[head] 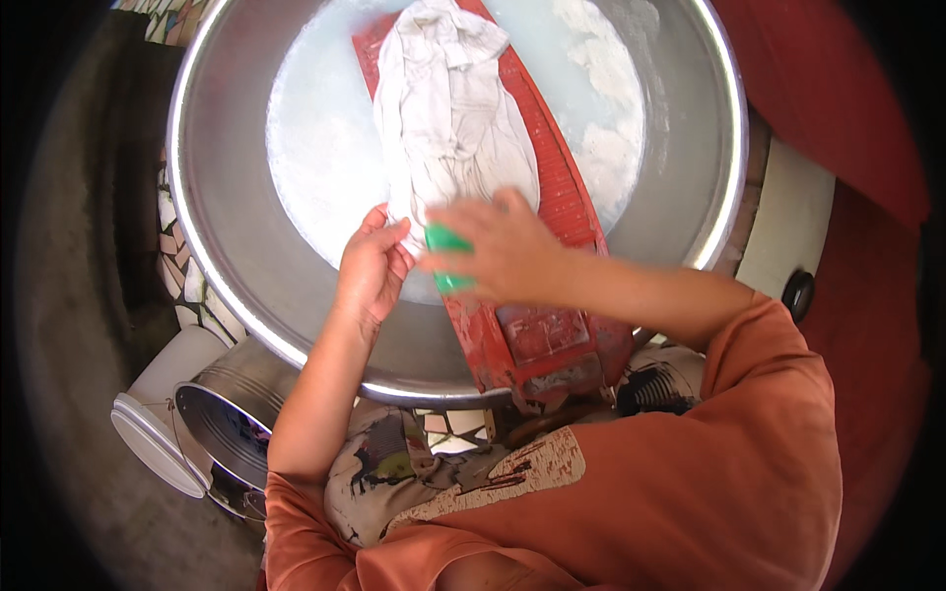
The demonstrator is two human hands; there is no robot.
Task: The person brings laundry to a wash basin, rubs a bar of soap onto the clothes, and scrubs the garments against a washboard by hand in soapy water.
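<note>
A wet white garment [458, 111] lies along a red ridged washboard [554, 170], which leans inside a large round metal basin [236, 170]. My left hand [375, 258] pinches the garment's near left edge between thumb and fingers. Blurred by motion, my right hand [502, 251] is closed around a green object [447, 255], perhaps a scrubbing brush; its underside is hidden. It sits at the near end of the cloth, just right of my left hand. Cloudy, sudsy water [318, 148] fills the basin's bottom around the board.
Left of the basin, a metal bucket [229, 391] and a white plastic bucket [166, 436] lie tipped on the floor. Broken-tile paving [177, 258] shows beside the rim. At the right stand a pale rounded object with a black knob [798, 295] and a red surface [850, 310].
</note>
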